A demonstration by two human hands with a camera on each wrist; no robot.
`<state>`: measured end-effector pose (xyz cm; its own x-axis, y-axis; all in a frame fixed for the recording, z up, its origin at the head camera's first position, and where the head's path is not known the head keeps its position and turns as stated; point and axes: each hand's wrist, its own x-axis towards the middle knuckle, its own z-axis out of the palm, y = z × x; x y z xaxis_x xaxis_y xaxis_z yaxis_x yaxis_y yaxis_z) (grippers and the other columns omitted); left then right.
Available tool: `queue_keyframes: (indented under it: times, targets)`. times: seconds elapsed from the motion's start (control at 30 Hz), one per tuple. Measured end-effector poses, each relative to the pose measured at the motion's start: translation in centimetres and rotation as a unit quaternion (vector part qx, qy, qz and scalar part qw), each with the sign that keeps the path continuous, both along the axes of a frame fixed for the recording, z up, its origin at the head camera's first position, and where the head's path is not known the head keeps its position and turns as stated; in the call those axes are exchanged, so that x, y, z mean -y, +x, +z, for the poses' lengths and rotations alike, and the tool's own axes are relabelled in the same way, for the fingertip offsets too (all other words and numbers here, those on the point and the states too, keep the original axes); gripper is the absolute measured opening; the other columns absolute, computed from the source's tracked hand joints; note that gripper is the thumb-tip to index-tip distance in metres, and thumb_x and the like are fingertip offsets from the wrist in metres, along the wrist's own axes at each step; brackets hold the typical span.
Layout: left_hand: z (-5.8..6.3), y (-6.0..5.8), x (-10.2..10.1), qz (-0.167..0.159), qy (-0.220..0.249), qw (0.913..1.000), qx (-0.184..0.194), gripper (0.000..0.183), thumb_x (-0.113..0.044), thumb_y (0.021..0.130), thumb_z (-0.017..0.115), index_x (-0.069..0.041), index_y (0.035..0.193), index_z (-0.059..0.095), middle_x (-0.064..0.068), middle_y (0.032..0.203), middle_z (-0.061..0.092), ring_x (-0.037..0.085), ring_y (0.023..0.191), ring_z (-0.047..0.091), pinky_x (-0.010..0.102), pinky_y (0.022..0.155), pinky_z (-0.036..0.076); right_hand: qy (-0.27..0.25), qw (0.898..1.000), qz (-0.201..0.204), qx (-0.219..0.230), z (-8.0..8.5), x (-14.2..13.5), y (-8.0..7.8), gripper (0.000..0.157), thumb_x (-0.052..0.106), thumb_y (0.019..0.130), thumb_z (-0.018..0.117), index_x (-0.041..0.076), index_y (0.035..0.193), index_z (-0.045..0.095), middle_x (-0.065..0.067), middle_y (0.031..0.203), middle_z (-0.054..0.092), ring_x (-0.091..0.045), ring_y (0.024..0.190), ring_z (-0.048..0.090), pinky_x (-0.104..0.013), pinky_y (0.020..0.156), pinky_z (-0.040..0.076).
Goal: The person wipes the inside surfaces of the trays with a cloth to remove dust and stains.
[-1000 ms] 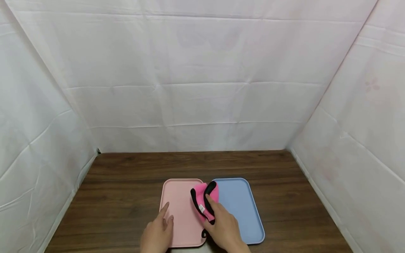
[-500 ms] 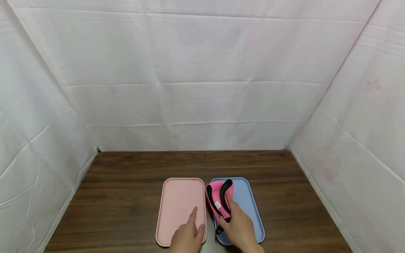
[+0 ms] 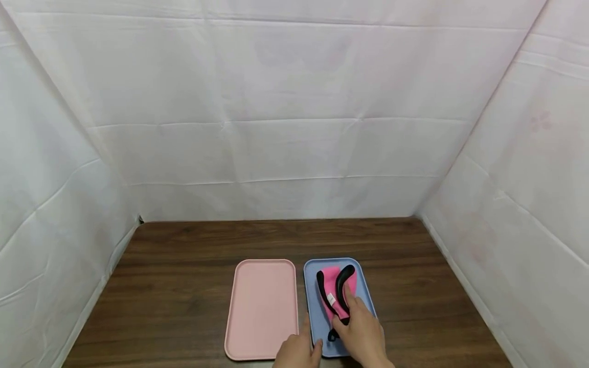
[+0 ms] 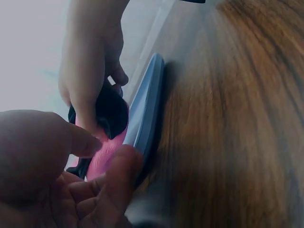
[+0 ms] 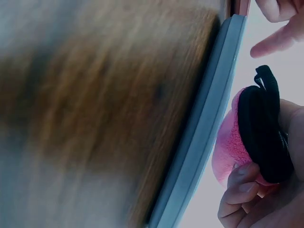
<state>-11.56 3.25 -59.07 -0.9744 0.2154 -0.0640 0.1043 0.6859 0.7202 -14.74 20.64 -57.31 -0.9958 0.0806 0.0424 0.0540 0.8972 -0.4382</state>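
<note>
Gripping a pink-and-black fabric item (image 3: 335, 287) within the edges of the blue tray (image 3: 316, 312) with the right hand (image 3: 363, 332).
Pinching the item's near end between thumb and curled fingers, with the forefinger laid by a black band; pointing its wide end, white tag upward, toward the tray's far edge. Cannot tell whether fully resting on the tray. Holding the left hand (image 3: 296, 351) by the tray's left edge, toward its near-left corner, forefinger straight, thumb spread from it; cannot tell whether touching the rim. To the left, across a strip of wooden table (image 3: 184, 286), a pink tray (image 3: 263, 306).
</note>
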Motion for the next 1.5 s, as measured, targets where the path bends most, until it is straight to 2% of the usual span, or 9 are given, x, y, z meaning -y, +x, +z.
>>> queue_keyframes:
  times: [0.1, 0.2, 0.33, 0.47, 0.67, 0.97, 1.1, 1.3, 1.5]
  targets:
    - [-0.4, 0.3, -0.7, 0.015, 0.004, 0.9998, -0.009, 0.071, -0.025, 0.092, 0.072, 0.019, 0.141, 0.047, 0.014, 0.055, 0.058, 0.026, 0.046, 0.058, 0.041, 0.044, 0.046, -0.003, 1.000, -0.011, 0.011, -0.1, -0.3, 0.0, 0.084, 0.034, 0.084, 0.079, 0.015, 0.158, 0.045, -0.002, 0.104, 0.067, -0.014, 0.070, 0.051, -0.037, 0.060, 0.042]
    - [-0.8, 0.7, -1.4, 0.035, 0.005, 0.9987, -0.037, 0.071, -0.022, 0.090, 0.073, 0.023, 0.138, 0.047, 0.013, 0.052, 0.056, 0.025, 0.043, 0.056, 0.039, 0.042, 0.044, -0.004, 1.000, -0.018, 0.014, -0.3, -0.4, 0.0, 0.085, 0.035, 0.084, 0.079, 0.017, 0.159, 0.043, -0.004, 0.106, 0.067, -0.016, 0.069, 0.053, -0.038, 0.058, 0.043]
    - [-1.5, 1.0, -2.4, 0.076, -0.025, 0.9949, -0.060, 0.068, -0.021, 0.089, 0.074, 0.018, 0.138, 0.049, 0.014, 0.054, 0.058, 0.024, 0.044, 0.057, 0.038, 0.044, 0.044, 0.000, 0.999, -0.014, 0.031, -0.6, -0.3, 0.0, 0.084, 0.037, 0.086, 0.079, 0.017, 0.159, 0.043, -0.007, 0.104, 0.063, -0.017, 0.069, 0.051, -0.038, 0.057, 0.042]
    - [-1.8, 1.1, -2.9, 0.105, -0.041, 0.9920, -0.058, 0.063, -0.019, 0.090, 0.074, 0.014, 0.139, 0.051, 0.018, 0.059, 0.061, 0.028, 0.049, 0.061, 0.041, 0.047, 0.047, -0.005, 0.998, -0.019, 0.052, -0.7, -0.3, 0.1, 0.085, 0.041, 0.085, 0.080, 0.018, 0.158, 0.044, -0.008, 0.097, 0.056, -0.018, 0.067, 0.048, -0.036, 0.055, 0.037]
    - [-2.0, 1.2, -3.1, 0.113, -0.040, 0.9907, -0.064, 0.057, -0.011, 0.090, 0.071, 0.012, 0.139, 0.052, 0.018, 0.057, 0.060, 0.029, 0.047, 0.060, 0.041, 0.045, 0.046, -0.018, 0.998, -0.027, 0.046, -0.4, -0.5, -0.1, 0.097, 0.053, 0.084, 0.080, 0.014, 0.162, 0.036, -0.011, 0.099, 0.050, -0.019, 0.070, 0.048, -0.034, 0.055, 0.038]
    - [-2.2, 1.3, -3.2, 0.123, -0.032, 0.9898, -0.064, 0.056, -0.008, 0.087, 0.068, 0.009, 0.139, 0.053, 0.016, 0.057, 0.058, 0.028, 0.047, 0.057, 0.040, 0.045, 0.044, -0.016, 0.998, -0.036, 0.049, 0.8, -0.4, -1.5, 0.110, 0.067, 0.086, 0.071, 0.001, 0.162, 0.028, -0.021, 0.113, 0.050, -0.024, 0.080, 0.055, -0.036, 0.055, 0.042]
    - [-2.2, 1.2, -3.0, 0.111, -0.018, 0.9927, -0.045, 0.059, -0.007, 0.087, 0.068, 0.010, 0.141, 0.051, 0.015, 0.056, 0.058, 0.026, 0.047, 0.056, 0.040, 0.045, 0.044, -0.012, 0.998, -0.036, 0.044, 0.7, 0.0, -2.1, 0.107, 0.061, 0.089, 0.071, -0.005, 0.160, 0.027, -0.023, 0.110, 0.050, -0.027, 0.083, 0.056, -0.041, 0.057, 0.045]
    - [-2.2, 1.2, -3.0, 0.110, -0.003, 0.9935, -0.029, 0.060, -0.004, 0.087, 0.068, 0.010, 0.142, 0.050, 0.013, 0.055, 0.055, 0.025, 0.046, 0.053, 0.040, 0.045, 0.043, -0.009, 0.999, -0.025, 0.044, 0.1, 0.7, -2.4, 0.091, 0.043, 0.092, 0.072, 0.005, 0.163, 0.029, -0.024, 0.106, 0.048, -0.027, 0.077, 0.054, -0.041, 0.058, 0.043]
    - [-2.1, 1.0, -2.8, 0.105, -0.012, 0.9940, -0.027, 0.057, -0.006, 0.089, 0.066, 0.011, 0.141, 0.050, 0.012, 0.054, 0.054, 0.025, 0.044, 0.052, 0.041, 0.043, 0.043, 0.011, 0.999, -0.011, 0.048, -0.3, 1.4, -2.4, 0.077, 0.035, 0.095, 0.069, 0.019, 0.162, 0.036, -0.024, 0.107, 0.049, -0.027, 0.076, 0.053, -0.040, 0.055, 0.042]
